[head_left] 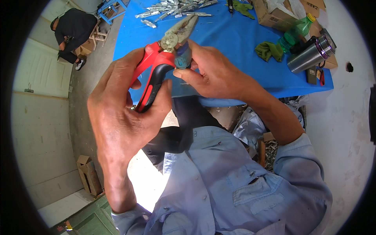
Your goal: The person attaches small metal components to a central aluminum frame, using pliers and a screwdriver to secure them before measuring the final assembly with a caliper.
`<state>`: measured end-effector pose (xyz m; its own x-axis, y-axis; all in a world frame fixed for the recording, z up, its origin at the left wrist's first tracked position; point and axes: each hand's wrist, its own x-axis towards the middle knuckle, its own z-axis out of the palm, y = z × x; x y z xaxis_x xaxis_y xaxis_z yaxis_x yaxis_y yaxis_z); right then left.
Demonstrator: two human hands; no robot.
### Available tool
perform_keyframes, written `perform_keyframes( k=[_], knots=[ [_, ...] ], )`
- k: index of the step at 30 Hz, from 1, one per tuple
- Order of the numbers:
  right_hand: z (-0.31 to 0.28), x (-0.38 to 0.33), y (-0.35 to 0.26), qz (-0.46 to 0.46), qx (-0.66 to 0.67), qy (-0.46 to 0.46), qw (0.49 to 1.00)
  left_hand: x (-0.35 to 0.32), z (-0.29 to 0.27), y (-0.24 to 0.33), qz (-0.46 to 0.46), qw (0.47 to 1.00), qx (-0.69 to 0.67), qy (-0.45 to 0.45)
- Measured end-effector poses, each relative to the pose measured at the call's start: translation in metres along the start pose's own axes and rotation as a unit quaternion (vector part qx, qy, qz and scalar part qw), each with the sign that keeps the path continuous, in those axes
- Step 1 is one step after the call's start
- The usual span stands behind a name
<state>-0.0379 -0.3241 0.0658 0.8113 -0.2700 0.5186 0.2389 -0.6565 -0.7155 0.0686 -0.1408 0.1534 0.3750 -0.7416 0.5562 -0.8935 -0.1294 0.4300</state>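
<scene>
Combination pliers [162,60] with red and black handles are gripped in my left hand [121,98], its fingers wrapped round the handles. Their worn grey jaws point up and away, over the blue-covered table. My right hand [213,70] is closed on a short, rounded blue piece [182,57], held close against the pliers' pivot. Its far part is hidden behind the jaws and my fingers, so I cannot tell its kind. At the table's far side lies a heap of slim silvery metal parts [168,8], beyond the pliers' tips.
The blue-covered table [243,78] holds a steel vacuum flask [307,56], a green bottle [295,35], olive green gloves [268,51] and a cardboard box [274,15] on the right. A pen-like black tool [230,7] lies at the back. A person [76,33] sits at far left.
</scene>
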Motion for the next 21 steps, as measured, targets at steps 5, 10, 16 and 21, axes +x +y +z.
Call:
perform_keyframes(
  k=[5, 10, 16, 21],
  knots=[
    [-0.007, -0.005, 0.003, 0.021, 0.001, -0.020, 1.000, 0.009, -0.012, 0.016, -0.002, 0.999, 0.030, 0.029],
    [-0.013, -0.007, 0.004, 0.037, -0.008, -0.026, 0.999, 0.037, -0.057, -0.001, 0.088, 0.976, 0.050, 0.192],
    [-0.007, -0.007, 0.007, 0.008, -0.033, -0.014, 0.999, -0.014, -0.025, 0.001, 0.067, 0.977, 0.184, 0.087],
    [-0.008, -0.005, 0.006, 0.029, -0.008, -0.027, 0.999, 0.004, -0.036, 0.027, -0.061, 0.987, 0.019, 0.148]
  ],
)
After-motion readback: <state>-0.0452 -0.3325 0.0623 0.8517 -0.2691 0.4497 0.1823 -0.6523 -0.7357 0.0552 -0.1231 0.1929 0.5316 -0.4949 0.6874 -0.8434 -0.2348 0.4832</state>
